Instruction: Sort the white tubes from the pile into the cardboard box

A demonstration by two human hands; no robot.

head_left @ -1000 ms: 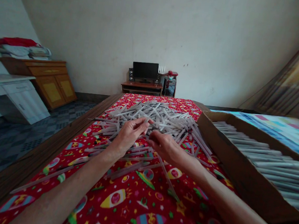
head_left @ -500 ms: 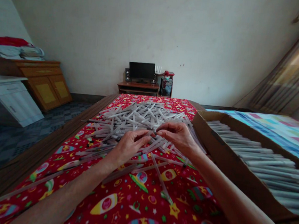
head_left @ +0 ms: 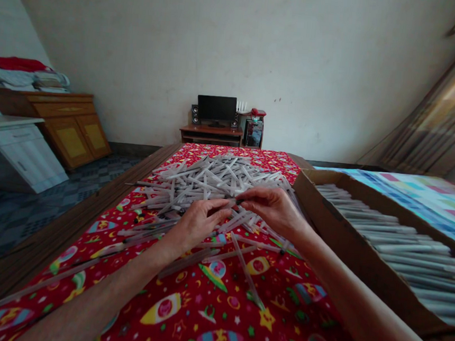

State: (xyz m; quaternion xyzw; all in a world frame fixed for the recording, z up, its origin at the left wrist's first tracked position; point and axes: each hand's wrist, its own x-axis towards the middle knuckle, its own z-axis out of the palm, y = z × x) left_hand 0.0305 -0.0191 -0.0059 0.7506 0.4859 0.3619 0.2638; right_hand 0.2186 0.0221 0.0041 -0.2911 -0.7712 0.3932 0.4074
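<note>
Pinching a small dark piece point(head_left: 239, 202) in a narrow right-hand point(head_left: 272, 209) grip; closed narrowly too in the left hand point(head_left: 201, 218), contents unclear. Facing slim, frosted tubes point(head_left: 223, 175) heaped short of the cloth-covered worktop's point(head_left: 97, 207) far edge; flanked at right edge by a cardboard box point(head_left: 344, 239).

Pale, spotted wall point(head_left: 143, 41) straight ahead of the hands point(head_left: 196, 222); black monitor point(head_left: 216, 108) on brown stand point(head_left: 212, 130) at its foot. Left of hands: wooden cabinet point(head_left: 73, 131), white desk point(head_left: 31, 156), dark patterned floor point(head_left: 110, 168). Right of hands, farther off: long curtain point(head_left: 423, 137), warm light on it. Room dim.
</note>
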